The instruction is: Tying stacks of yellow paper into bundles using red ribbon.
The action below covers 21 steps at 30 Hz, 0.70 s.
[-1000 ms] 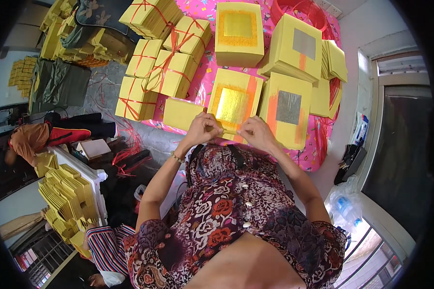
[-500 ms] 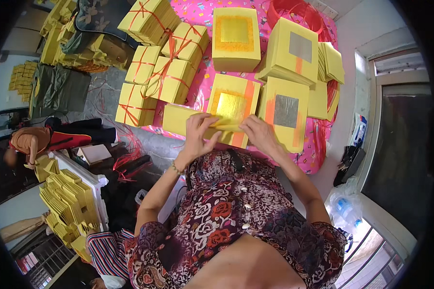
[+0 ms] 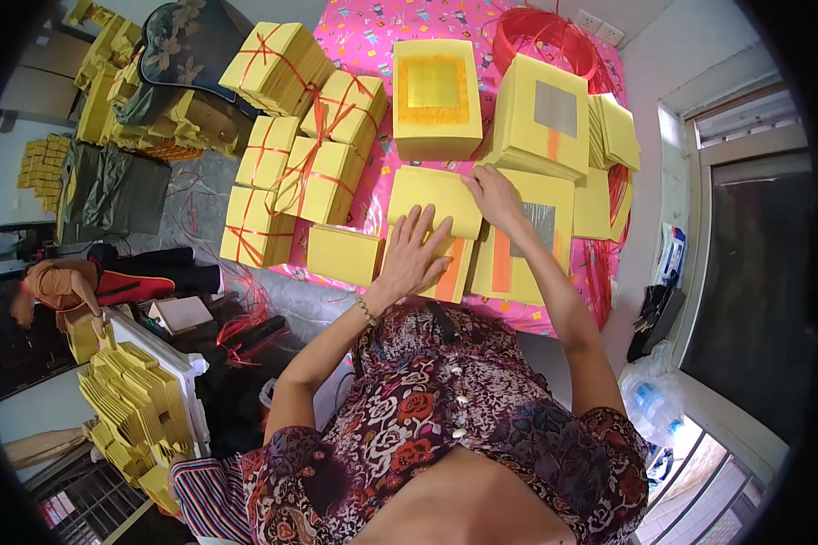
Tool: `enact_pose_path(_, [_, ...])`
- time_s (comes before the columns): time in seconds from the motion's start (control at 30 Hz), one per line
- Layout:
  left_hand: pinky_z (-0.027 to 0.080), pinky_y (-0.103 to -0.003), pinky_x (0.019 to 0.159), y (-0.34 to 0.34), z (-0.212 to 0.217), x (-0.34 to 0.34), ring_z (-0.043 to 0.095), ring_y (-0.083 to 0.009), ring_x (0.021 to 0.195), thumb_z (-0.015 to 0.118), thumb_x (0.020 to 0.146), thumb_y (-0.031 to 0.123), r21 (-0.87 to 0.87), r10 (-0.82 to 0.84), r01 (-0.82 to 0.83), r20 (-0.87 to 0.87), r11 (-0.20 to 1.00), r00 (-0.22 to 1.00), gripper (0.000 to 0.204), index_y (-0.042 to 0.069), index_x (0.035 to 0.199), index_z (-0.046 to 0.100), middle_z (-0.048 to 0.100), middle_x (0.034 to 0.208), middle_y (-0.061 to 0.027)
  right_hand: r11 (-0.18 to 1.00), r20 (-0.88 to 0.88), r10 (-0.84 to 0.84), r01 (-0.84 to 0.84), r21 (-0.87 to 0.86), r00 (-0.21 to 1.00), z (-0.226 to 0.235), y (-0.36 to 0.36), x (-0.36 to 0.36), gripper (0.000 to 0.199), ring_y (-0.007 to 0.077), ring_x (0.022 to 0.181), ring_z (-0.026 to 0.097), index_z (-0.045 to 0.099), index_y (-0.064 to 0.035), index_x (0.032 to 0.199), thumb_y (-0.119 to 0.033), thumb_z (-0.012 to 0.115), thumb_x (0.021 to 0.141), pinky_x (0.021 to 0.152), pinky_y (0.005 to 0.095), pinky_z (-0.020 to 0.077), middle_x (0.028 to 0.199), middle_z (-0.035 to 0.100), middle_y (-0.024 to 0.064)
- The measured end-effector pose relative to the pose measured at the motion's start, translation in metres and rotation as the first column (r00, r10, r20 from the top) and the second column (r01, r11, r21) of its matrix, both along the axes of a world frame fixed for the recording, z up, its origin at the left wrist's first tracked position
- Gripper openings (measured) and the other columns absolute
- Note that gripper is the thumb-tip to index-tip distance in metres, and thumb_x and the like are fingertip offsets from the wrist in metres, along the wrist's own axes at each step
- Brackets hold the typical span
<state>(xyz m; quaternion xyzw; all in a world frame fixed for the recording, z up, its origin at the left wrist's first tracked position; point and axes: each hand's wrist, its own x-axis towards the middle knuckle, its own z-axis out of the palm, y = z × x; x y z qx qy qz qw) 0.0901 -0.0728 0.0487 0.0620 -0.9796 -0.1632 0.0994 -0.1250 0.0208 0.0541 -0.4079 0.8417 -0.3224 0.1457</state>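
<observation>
Yellow sheet lies folded, long axis left-to-right. Left hand: fingers spread flat over near edge. Right hand: fingers bent at right edge; cannot tell whether pinching.

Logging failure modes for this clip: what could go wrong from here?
1. Uneven crease: the left hand lies spread on the folded yellow sheet, with the right hand at its far right corner; unequal pressure might skew it.
2. Shifted sheets: the untied stack underneath could slide under that push.
3. Knocked neighbour: the right forearm crosses over the grey-patched stack and might brush its top sheet.
</observation>
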Motion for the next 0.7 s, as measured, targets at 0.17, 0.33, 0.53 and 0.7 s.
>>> enact_pose_path(0.17, [0.020, -0.053, 0.115, -0.006, 0.000, -0.013, 0.024, -0.0416, 0.141, 0.054, 0.092, 0.044, 0.025, -0.010, 0.009, 0.053, 1.000, 0.999, 0.070, 0.017, 0.152, 0.030, 0.028, 0.153, -0.0209, 0.998, -0.115, 0.045, -0.051, -0.049, 0.992, -0.010, -0.018, -0.005, 0.026, 0.0365, 0.095, 0.059, 0.061, -0.0003, 0.100, -0.025, 0.055, 0.096, 0.086, 0.0460, 0.0472, 0.098, 0.062, 0.0171])
enact_pose_path(0.33, [0.018, -0.053, 0.115, -0.007, -0.001, -0.014, 0.024, -0.0413, 0.141, 0.053, 0.092, 0.045, 0.035, -0.018, 0.015, 0.075, 0.999, 0.997, 0.070, 0.017, 0.152, 0.030, 0.028, 0.153, -0.0211, 0.991, -0.016, 0.134, -0.135, -0.018, 0.991, -0.025, -0.041, 0.004, 0.029, 0.0385, 0.107, 0.058, 0.060, -0.0001, 0.114, -0.021, 0.049, 0.098, 0.092, 0.0473, 0.0460, 0.111, 0.062, 0.0204])
enact_pose_path(0.53, [0.017, -0.053, 0.115, -0.008, -0.005, -0.015, 0.023, -0.0414, 0.141, 0.053, 0.093, 0.046, 0.047, -0.026, 0.021, 0.095, 0.999, 0.995, 0.070, 0.017, 0.152, 0.030, 0.028, 0.153, -0.0211, 0.986, 0.001, 0.164, -0.164, 0.029, 0.987, -0.030, -0.050, 0.011, 0.027, 0.0392, 0.106, 0.058, 0.061, 0.0010, 0.112, -0.016, 0.049, 0.095, 0.091, 0.0474, 0.0462, 0.111, 0.062, 0.0212])
enact_pose_path(0.7, [0.018, -0.054, 0.115, -0.009, -0.009, -0.015, 0.023, -0.0420, 0.141, 0.054, 0.092, 0.045, 0.043, -0.027, 0.022, 0.098, 0.999, 0.995, 0.070, 0.017, 0.152, 0.031, 0.027, 0.154, -0.0205, 0.990, 0.024, 0.139, -0.139, 0.023, 0.990, -0.024, -0.051, 0.015, 0.025, 0.0381, 0.104, 0.059, 0.062, 0.0006, 0.111, -0.013, 0.052, 0.093, 0.089, 0.0469, 0.0467, 0.109, 0.062, 0.0195])
